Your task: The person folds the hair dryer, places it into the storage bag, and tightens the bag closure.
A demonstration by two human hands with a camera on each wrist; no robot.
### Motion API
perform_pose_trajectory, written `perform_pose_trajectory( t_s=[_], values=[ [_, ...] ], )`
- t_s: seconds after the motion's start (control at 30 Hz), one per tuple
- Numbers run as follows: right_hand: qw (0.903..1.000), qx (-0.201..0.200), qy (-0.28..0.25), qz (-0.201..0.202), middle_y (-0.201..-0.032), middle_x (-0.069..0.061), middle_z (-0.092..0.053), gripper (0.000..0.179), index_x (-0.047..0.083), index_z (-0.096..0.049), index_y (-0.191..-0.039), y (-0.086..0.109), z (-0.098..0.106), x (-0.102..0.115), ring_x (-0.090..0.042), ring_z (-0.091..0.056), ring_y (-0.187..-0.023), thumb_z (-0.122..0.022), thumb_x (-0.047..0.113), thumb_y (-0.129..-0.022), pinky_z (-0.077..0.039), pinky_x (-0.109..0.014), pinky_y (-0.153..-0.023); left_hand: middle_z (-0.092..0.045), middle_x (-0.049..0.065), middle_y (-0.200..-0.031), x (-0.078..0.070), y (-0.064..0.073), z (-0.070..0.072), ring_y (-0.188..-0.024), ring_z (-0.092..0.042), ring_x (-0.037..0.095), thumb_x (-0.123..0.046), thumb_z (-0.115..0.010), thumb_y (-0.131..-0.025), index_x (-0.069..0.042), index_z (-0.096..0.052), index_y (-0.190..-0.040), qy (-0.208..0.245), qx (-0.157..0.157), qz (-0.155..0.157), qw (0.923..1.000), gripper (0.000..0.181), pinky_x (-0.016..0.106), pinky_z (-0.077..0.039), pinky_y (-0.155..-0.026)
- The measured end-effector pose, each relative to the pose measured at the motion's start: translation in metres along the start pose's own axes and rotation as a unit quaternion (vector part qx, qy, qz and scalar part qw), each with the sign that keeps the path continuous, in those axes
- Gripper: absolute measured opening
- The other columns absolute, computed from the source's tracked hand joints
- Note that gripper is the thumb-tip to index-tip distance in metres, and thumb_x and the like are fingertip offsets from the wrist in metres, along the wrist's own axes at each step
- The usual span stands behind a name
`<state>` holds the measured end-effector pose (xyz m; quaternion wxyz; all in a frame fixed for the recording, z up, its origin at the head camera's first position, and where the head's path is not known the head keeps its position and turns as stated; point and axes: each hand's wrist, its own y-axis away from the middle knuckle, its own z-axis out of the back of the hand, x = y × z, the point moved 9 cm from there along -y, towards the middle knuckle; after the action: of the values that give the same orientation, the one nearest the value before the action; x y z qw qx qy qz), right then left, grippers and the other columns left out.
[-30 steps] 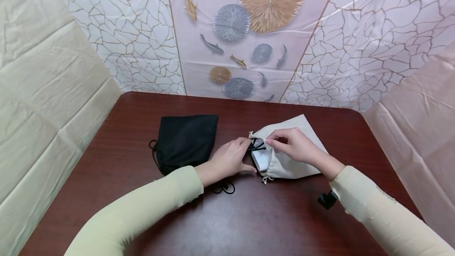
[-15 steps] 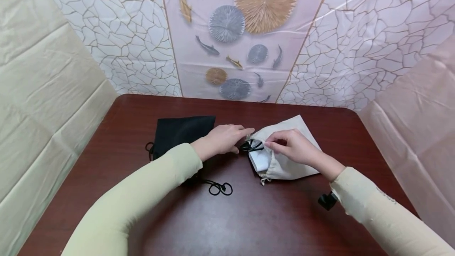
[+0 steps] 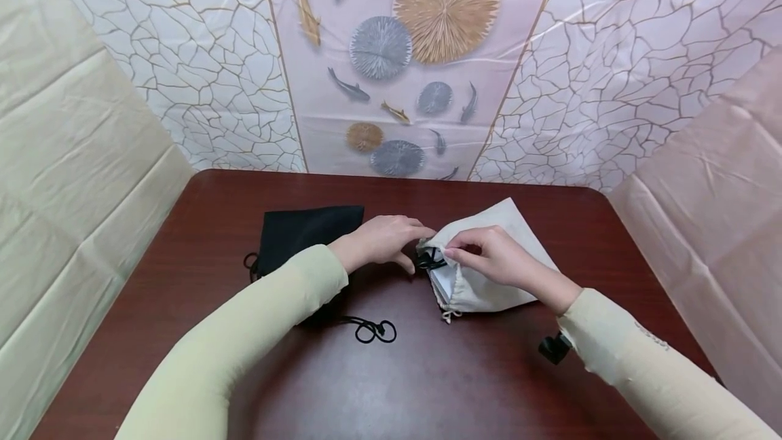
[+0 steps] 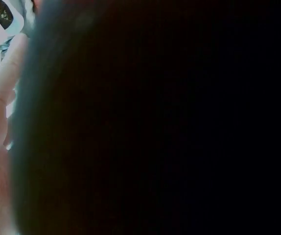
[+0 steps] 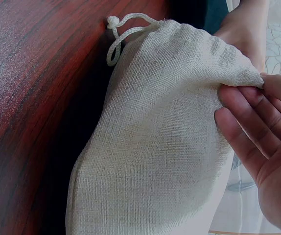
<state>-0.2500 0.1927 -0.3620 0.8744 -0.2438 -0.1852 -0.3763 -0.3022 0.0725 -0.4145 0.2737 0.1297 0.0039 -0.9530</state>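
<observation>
A cream drawstring bag [image 3: 497, 284] lies on the table, its mouth facing left. My right hand [image 3: 497, 257] pinches the upper edge of that mouth between thumb and forefinger, lifting the cloth; the right wrist view shows the other fingers against the fabric. Inside the opening show a bundled black cable [image 3: 431, 260] and a white, flat-sided item [image 3: 444, 282], mostly covered by the cloth. My left hand [image 3: 387, 240] is at the mouth's left side, fingers loosely bent, fingertips right by the rim and cable. The left wrist view is mostly dark, with one finger [image 4: 8, 73] showing.
A black drawstring pouch [image 3: 308, 229] lies to the left, partly under my left forearm. Its looped cord [image 3: 375, 331] trails on the dark red table [image 3: 427, 386]. Patterned cloth [image 3: 391, 87] hangs behind the table's back edge.
My left hand has drawn back from the cable and moved up to the bag's rim. Less of the cable and white item now shows at the mouth. My right hand keeps its pinch.
</observation>
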Motion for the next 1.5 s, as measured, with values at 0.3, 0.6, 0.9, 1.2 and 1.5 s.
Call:
perform_pose_trajectory(
  t_s=[0.3,0.6,0.9,1.2,1.5],
  values=[
    [0.9999,0.009,-0.007,0.008,-0.085,0.014,-0.071,0.013,0.015,-0.080,-0.096,-0.001,-0.004,0.005,-0.001,-0.059,-0.074,-0.074,0.005,-0.099,-0.052,-0.026,-0.067,-0.070,0.003,-0.131,-0.001,-0.001,-0.002,-0.118,-0.067,0.018,-0.036,-0.083,-0.094,-0.018,-0.072,-0.123,0.026,-0.044,-0.026,0.9984,0.036,0.039,-0.055,-0.099],
    [0.9999,0.007,-0.004,0.014,-0.085,0.013,-0.072,0.012,0.015,-0.080,-0.095,-0.001,-0.005,0.004,-0.001,-0.060,-0.074,-0.075,0.004,-0.098,-0.053,-0.025,-0.067,-0.070,0.001,-0.115,0.000,-0.003,-0.006,-0.102,-0.068,0.018,-0.038,-0.079,-0.098,-0.019,-0.069,-0.112,-0.018,-0.036,-0.007,0.9992,0.026,0.040,-0.057,-0.084],
    [0.9999,0.000,-0.003,0.015,-0.084,0.014,-0.071,0.013,0.015,-0.080,-0.095,0.001,-0.001,0.003,-0.001,-0.059,-0.073,-0.076,0.003,-0.097,-0.053,-0.027,-0.066,-0.071,0.002,-0.115,-0.009,-0.008,0.004,-0.106,-0.069,0.018,-0.027,-0.078,-0.100,-0.019,-0.073,-0.115,-0.075,-0.052,-0.016,0.9957,0.017,0.038,-0.058,-0.086],
    [0.9998,0.003,0.001,0.018,-0.084,0.014,-0.071,0.012,0.014,-0.080,-0.094,-0.001,-0.004,0.004,0.000,-0.060,-0.073,-0.077,0.003,-0.096,-0.052,-0.025,-0.067,-0.073,0.002,-0.109,-0.010,-0.003,0.012,-0.103,-0.071,0.021,-0.014,-0.069,-0.105,-0.019,-0.078,-0.111,-0.130,-0.086,-0.024,0.9874,0.012,0.035,-0.059,-0.084],
    [0.9966,0.018,0.063,0.050,-0.084,0.015,-0.070,0.011,0.016,-0.080,-0.091,0.003,-0.010,0.013,-0.001,-0.060,-0.075,-0.078,0.006,-0.095,-0.053,-0.030,-0.069,-0.074,0.002,-0.110,-0.011,0.017,0.008,-0.102,-0.072,0.021,-0.015,-0.066,-0.107,-0.021,-0.078,-0.119,-0.157,-0.065,-0.029,0.9850,0.018,0.035,-0.060,-0.084]
  ],
)
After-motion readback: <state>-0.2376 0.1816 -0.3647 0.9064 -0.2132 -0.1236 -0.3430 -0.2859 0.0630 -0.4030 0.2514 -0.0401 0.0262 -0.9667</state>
